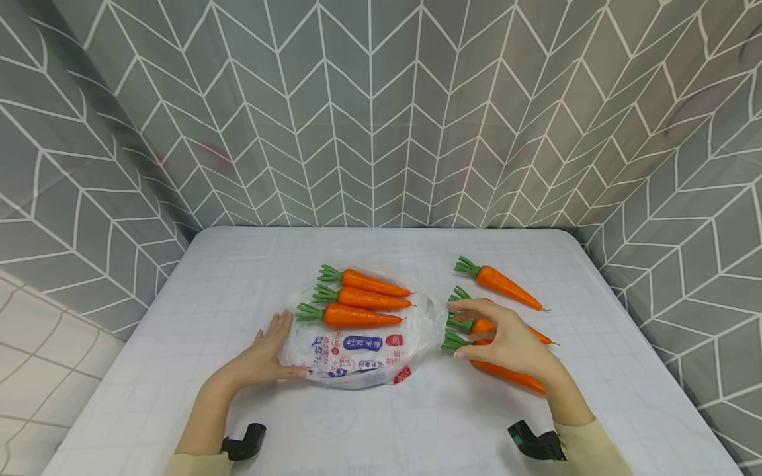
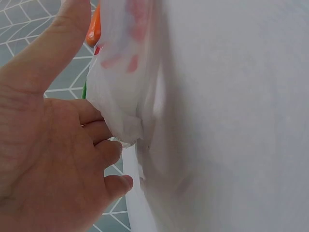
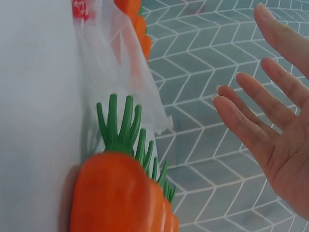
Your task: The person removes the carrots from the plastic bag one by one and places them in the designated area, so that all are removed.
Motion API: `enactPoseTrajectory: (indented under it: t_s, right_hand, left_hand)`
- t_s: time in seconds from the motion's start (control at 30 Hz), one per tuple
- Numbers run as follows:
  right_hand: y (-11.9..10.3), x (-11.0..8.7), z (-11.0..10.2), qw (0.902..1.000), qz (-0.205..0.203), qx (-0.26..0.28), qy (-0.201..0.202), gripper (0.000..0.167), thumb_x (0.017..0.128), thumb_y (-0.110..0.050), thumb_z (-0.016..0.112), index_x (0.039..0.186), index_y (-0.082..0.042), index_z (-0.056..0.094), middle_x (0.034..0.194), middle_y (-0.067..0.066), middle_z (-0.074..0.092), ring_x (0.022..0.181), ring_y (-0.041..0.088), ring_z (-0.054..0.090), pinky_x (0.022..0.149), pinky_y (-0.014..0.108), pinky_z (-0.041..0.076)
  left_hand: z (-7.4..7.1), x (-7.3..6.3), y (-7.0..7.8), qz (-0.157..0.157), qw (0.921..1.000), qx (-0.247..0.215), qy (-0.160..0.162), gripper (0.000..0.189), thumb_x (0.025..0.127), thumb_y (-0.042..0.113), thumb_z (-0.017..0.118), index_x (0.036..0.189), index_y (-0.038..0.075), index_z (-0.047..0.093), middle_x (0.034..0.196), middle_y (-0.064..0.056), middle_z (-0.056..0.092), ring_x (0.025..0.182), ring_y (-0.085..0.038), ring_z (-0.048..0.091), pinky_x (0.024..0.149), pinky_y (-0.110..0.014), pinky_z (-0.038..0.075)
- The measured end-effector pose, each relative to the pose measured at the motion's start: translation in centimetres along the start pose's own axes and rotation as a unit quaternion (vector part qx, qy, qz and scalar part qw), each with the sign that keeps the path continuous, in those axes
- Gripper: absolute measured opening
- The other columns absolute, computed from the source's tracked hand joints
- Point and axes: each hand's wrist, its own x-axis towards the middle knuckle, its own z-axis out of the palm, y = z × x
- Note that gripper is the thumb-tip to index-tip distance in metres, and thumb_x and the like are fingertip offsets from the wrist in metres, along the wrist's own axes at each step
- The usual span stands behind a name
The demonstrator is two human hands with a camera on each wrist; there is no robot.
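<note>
A white, partly see-through plastic bag with blue and red print lies flat on the table. Three orange carrots with green tops lie side by side on it. My left hand rests against the bag's left edge, fingers spread and slightly bent; in the left wrist view the bag sits between thumb and fingers without a visible grip. Just right of the bag, my right hand hovers over several loose carrots, partly hiding them. The right wrist view shows the right hand with extended fingers, holding nothing.
A white cloth covers the table. Grey curtains with white zigzag lines surround its back and sides. Black wrist devices sit at both forearms.
</note>
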Motion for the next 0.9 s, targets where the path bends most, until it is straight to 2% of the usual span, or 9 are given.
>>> enactPoseTrajectory:
  t_s: [0.13, 0.3, 0.53, 0.73, 0.9]
  right_hand:
    - [-0.4, 0.9, 0.5, 1.0000, -0.001, -0.001, -0.007, 0.064, 0.073, -0.021, 0.085, 0.130, -0.013, 0.058, 0.129, 0.003, 0.057, 0.112, 0.030, 0.058, 0.081, 0.038, 0.057]
    - [-0.8, 2.1, 1.4, 0.9995, -0.025, 0.003, -0.021, 0.062, 0.073, -0.017, 0.085, 0.129, -0.018, 0.059, 0.129, -0.001, 0.058, 0.112, 0.023, 0.060, 0.082, 0.040, 0.056]
    - [-1.3, 3.9, 2.8, 0.9967, -0.069, 0.003, -0.042, 0.060, 0.076, -0.014, 0.083, 0.130, -0.011, 0.058, 0.130, 0.006, 0.058, 0.111, 0.024, 0.060, 0.078, 0.032, 0.057]
    - [-1.7, 5.0, 3.7, 0.9953, -0.074, 0.015, -0.061, 0.058, 0.076, -0.015, 0.083, 0.129, -0.010, 0.058, 0.125, 0.009, 0.061, 0.111, 0.029, 0.059, 0.078, 0.033, 0.057]
    - [-2.2, 5.6, 4.2, 0.9949, -0.070, 0.010, -0.072, 0.055, 0.078, -0.019, 0.082, 0.127, -0.010, 0.059, 0.122, 0.009, 0.062, 0.112, 0.028, 0.058, 0.078, 0.031, 0.057]
  left_hand:
    - [0.0, -0.1, 0.0, 0.002, 1.0000, 0.000, 0.002, 0.122, 0.071, 0.045, 0.081, 0.148, -0.013, 0.007, 0.155, -0.031, 0.003, 0.142, -0.047, -0.004, 0.108, -0.067, 0.000]
    - [-0.1, -0.1, 0.0, -0.001, 1.0000, 0.002, 0.002, 0.122, 0.071, 0.046, 0.081, 0.148, -0.013, 0.008, 0.155, -0.030, 0.004, 0.142, -0.047, -0.003, 0.109, -0.066, 0.000]
    - [-0.1, -0.1, 0.1, -0.004, 1.0000, 0.002, 0.001, 0.123, 0.071, 0.047, 0.081, 0.148, -0.012, 0.007, 0.156, -0.030, 0.003, 0.143, -0.046, -0.004, 0.109, -0.066, 0.000]
    - [0.0, -0.1, 0.0, -0.004, 1.0000, -0.001, 0.000, 0.123, 0.071, 0.047, 0.081, 0.148, -0.012, 0.007, 0.156, -0.030, 0.003, 0.143, -0.046, -0.004, 0.109, -0.065, -0.001]
    - [0.1, -0.1, -0.1, 0.003, 1.0000, 0.001, 0.001, 0.123, 0.071, 0.047, 0.082, 0.148, -0.014, 0.007, 0.155, -0.031, 0.003, 0.142, -0.047, -0.003, 0.109, -0.066, -0.001]
